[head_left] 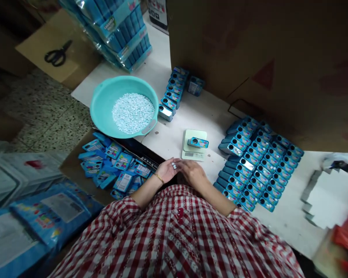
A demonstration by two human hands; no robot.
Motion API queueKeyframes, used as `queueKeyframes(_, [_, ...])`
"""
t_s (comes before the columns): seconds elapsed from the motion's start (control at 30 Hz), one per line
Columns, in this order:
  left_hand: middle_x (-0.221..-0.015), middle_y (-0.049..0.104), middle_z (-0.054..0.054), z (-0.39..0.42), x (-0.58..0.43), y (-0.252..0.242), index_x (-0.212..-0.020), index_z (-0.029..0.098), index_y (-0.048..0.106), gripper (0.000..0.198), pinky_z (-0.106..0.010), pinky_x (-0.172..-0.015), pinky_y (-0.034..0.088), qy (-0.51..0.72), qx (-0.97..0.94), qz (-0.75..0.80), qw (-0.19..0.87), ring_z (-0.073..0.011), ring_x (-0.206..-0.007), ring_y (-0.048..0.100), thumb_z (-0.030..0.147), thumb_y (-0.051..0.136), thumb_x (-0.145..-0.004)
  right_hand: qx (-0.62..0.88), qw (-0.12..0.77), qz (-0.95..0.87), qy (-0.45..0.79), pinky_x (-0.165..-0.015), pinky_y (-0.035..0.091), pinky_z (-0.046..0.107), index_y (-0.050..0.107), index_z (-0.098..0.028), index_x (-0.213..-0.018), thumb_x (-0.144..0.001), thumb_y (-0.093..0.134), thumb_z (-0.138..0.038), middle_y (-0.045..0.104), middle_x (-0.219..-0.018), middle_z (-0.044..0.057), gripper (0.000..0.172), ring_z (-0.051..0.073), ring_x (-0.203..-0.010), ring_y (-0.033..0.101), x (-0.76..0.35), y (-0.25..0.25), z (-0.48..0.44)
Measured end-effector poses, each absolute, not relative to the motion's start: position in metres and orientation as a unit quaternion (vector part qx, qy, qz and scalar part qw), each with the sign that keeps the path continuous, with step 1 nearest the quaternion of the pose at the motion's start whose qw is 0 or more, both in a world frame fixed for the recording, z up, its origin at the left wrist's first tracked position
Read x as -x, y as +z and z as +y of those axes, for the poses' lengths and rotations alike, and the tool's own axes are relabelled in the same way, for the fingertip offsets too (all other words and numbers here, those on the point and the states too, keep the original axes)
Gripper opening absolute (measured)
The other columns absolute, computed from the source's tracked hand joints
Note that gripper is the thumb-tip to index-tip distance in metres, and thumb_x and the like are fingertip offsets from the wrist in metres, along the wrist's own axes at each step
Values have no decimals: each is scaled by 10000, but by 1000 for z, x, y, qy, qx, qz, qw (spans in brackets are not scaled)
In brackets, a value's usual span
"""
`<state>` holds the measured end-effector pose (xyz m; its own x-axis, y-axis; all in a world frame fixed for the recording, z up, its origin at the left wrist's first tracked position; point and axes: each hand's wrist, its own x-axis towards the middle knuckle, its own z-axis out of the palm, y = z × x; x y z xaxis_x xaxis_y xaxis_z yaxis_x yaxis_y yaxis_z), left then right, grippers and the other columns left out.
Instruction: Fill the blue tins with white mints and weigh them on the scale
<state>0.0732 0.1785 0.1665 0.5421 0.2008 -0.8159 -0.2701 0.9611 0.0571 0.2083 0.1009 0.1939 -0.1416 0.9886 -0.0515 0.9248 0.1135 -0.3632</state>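
My left hand is cupped palm up in front of my body, with a few small white candies lying at its fingers. My right hand reaches in from the other side, back upward, its fingers stretched toward the left fingertips and the candies. Just beyond the hands, a small blue tin with a round dark opening lies on a pale kitchen scale. To the left, a turquoise basin holds a heap of the same white pieces.
Several blue tins stand in rows at right; a shorter row stands behind the scale. A carton of blue packs sits below the basin. Wrapped stacks, scissors and a large cardboard box are farther back.
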Motion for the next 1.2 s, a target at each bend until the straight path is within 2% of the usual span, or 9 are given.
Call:
queueKeyframes(0.1, [-782,672,-122,170,-71,159,-768,74,638,260,-253,-672,517,118,41,462,878,-152,-705,650,222,454,-877,615,105,-756,200,-731,498,308,635,-280,-1045,-895,380,-204,660,-960,26,305,179,-841,590,-177,192,81])
queueKeyframes(0.2, [-788,670,-134,166,-66,155,-758,65,636,238,-249,-740,514,129,52,478,867,-152,-755,652,196,472,-868,620,115,-735,248,-678,498,313,653,-326,-948,-880,423,-242,657,-864,20,254,179,-773,598,-174,187,72])
queueKeyframes(0.4, [-822,664,-131,170,-58,151,-781,60,631,259,-251,-761,519,144,68,482,862,-157,-820,650,181,426,-885,755,98,-611,217,-688,487,321,637,-196,-898,-878,405,-261,655,-845,79,242,201,-792,600,-234,179,63])
queueKeyframes(0.57, [-832,662,-135,172,-58,149,-796,62,631,208,-254,-760,521,156,71,481,860,-160,-832,648,179,473,-864,836,204,-478,179,-649,482,326,551,-162,-1036,-837,482,-368,610,-892,77,295,177,-714,577,-281,173,69])
queueKeyframes(0.7, [-832,665,-135,173,-62,152,-803,62,630,213,-248,-740,522,152,70,482,860,-155,-811,647,182,466,-867,828,279,-454,174,-655,504,341,485,-171,-1123,-806,515,-392,562,-1062,116,387,187,-811,570,-293,168,84])
queueKeyframes(0.87, [-823,665,-135,178,-68,154,-804,56,627,259,-251,-730,526,160,74,488,855,-156,-816,641,186,419,-888,795,331,-455,226,-786,506,380,425,-184,-1208,-769,565,-388,525,-1183,135,505,218,-1021,543,-293,149,107])
queueKeyframes(1.03, [-779,662,-125,191,-82,160,-772,58,634,239,-253,-734,515,190,42,493,848,-146,-771,635,165,443,-868,783,354,-451,241,-828,489,398,374,-176,-1263,-737,596,-430,489,-1243,148,625,227,-1048,532,-295,137,116])
queueKeyframes(1.1, [-767,665,-112,196,-94,167,-762,65,644,179,-258,-761,502,229,-14,491,841,-139,-763,630,116,485,-829,776,349,-486,200,-869,466,415,383,-170,-1270,-744,601,-416,482,-1255,155,620,241,-1102,499,-296,143,110])
queueKeyframes(1.2, [-809,671,-89,204,-119,182,-771,89,669,152,-266,-812,476,280,-151,473,821,-132,-780,621,39,526,-769,778,346,-504,143,-901,444,426,436,-168,-1241,-801,556,-368,517,-1219,149,498,238,-1124,488,-294,157,95])
